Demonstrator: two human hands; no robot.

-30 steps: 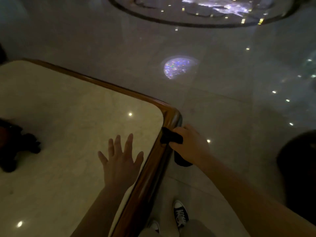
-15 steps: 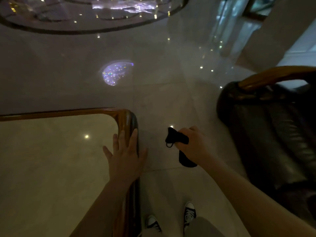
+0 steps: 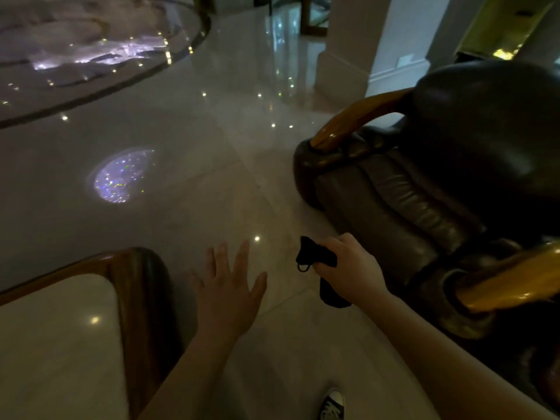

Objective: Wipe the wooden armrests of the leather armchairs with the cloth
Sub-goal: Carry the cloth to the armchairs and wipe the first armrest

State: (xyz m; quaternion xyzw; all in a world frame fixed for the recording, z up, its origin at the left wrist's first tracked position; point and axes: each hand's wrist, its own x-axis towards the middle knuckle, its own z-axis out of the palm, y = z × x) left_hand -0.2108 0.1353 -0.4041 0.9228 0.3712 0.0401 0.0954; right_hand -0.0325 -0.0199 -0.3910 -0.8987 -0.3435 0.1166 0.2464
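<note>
A dark leather armchair point(image 3: 424, 204) fills the right side. Its far wooden armrest point(image 3: 354, 118) curves up towards the backrest, and its near wooden armrest point(image 3: 509, 283) shines orange at the right edge. My right hand point(image 3: 348, 268) is shut on a black cloth point(image 3: 316, 256), held over the floor just left of the seat cushion, apart from both armrests. One end of the cloth hangs below the fist. My left hand point(image 3: 230, 286) hovers open, fingers spread, above the floor between the table and the chair.
A marble-topped table with a rounded wooden rim point(image 3: 136, 286) occupies the lower left. Glossy marble floor point(image 3: 212, 147) stretches ahead with light reflections. A white pillar point(image 3: 348, 56) stands behind the chair. My shoe point(image 3: 331, 404) shows at the bottom.
The view has swung right, bringing the armchair closer and the table to the lower left. My left hand has come off the table rim. My right hand keeps hold of the cloth.
</note>
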